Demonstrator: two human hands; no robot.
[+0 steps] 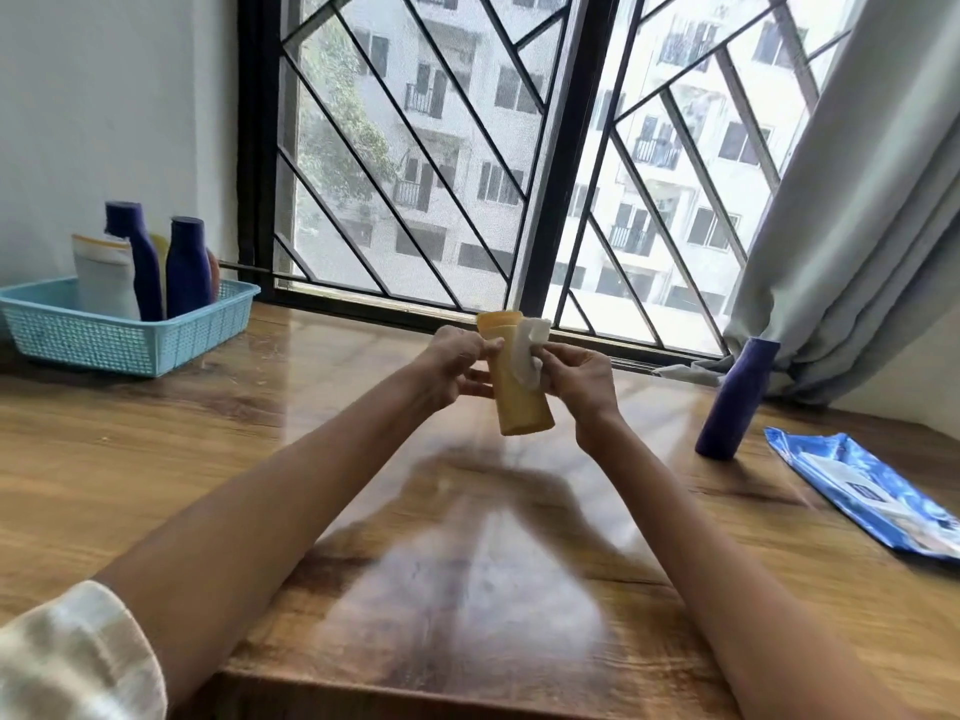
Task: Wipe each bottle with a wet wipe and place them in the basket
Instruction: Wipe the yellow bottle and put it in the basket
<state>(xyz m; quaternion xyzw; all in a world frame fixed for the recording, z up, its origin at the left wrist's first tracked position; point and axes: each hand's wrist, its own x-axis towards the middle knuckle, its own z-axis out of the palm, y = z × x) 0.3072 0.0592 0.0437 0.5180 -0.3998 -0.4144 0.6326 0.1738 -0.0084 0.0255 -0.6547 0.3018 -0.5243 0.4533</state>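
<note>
An orange-yellow bottle (pixel 522 402) is held upright above the middle of the wooden table (pixel 260 459). My left hand (pixel 457 368) grips its left side. My right hand (pixel 582 381) pinches a white wet wipe (pixel 530 350) against the bottle's upper right side. A dark blue bottle (pixel 735 400) stands on the table to the right. At the far left a light blue basket (pixel 119 340) holds two dark blue bottles (pixel 189 267), a white tube (pixel 104 275) and other bottles partly hidden behind them.
A blue pack of wet wipes (pixel 872 491) lies flat near the table's right edge. A barred window (pixel 493 174) runs behind the table, and a grey curtain (pixel 857 226) hangs at the right, its hem reaching the sill.
</note>
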